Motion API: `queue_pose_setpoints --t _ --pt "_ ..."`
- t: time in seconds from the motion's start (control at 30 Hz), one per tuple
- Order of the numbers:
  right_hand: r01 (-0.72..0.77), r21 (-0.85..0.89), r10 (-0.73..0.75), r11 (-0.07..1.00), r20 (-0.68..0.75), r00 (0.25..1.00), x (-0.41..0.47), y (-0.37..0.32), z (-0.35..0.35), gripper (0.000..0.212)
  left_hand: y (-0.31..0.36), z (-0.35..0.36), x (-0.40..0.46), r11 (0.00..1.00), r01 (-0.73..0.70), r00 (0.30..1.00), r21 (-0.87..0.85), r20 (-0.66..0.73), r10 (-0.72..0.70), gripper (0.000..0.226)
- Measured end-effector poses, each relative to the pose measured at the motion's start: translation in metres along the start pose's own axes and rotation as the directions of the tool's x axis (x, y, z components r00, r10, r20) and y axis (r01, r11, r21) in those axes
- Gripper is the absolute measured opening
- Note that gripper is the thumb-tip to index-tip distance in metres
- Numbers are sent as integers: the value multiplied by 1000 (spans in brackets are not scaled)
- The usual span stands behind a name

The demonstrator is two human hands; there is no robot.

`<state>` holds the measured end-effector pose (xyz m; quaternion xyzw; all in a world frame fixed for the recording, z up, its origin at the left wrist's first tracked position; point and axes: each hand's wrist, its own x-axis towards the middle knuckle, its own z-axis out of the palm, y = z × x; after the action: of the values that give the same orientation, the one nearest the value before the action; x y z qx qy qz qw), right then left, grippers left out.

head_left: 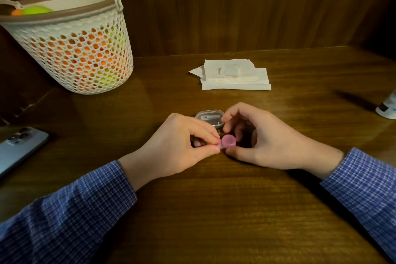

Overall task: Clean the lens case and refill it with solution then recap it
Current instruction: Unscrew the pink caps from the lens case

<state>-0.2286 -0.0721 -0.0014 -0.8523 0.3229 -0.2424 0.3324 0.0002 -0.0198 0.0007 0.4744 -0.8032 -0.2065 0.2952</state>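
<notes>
Head view of a wooden table [214, 210]. At the centre of the frame, both hands meet over a pink lens case [227, 142], which lies low over the tabletop; whether it rests on the wood cannot be told. The left hand [182, 143] pinches the case's left end between thumb and forefinger, its other fingers curled under. The right hand [257, 141] arches over the case's right side, thumb low beside the case and fingertips bent down above a round pink cap [228, 140]; it appears to touch the cap, but a firm grip cannot be confirmed. Just behind the hands, toward the upper centre, sits a clear plastic box [209, 115], partly hidden by the fingers. Farther back, right of centre, lies a stack of folded white tissues [235, 77]. At the right edge, a white bottle [389, 107] is cut off by the frame and stands well apart from the case. In the upper left stands a white perforated basket [81, 49] with a brown rim, holding orange and yellow-green items seen through its holes. At the left edge, a phone [19, 146] lies with its camera side up. Both forearms wear blue checked sleeves [75, 210] entering from the lower corners.
</notes>
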Motion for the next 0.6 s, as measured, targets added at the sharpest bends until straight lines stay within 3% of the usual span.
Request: queue_pose_setpoints --t 0.27,0.43,0.6 --pt "3 44 -4 999 10 1000 0 3 -1 46 0 1 0 999 -13 1000 -46 -2 13 18" --pt "-28 -32 27 999 -37 999 1 2 0 47 -1 0 0 999 6 1000 -41 5 -6 19" --pt "-5 22 5 1000 0 1000 1 4 -2 34 -1 0 0 998 15 1000 -57 15 -14 19"
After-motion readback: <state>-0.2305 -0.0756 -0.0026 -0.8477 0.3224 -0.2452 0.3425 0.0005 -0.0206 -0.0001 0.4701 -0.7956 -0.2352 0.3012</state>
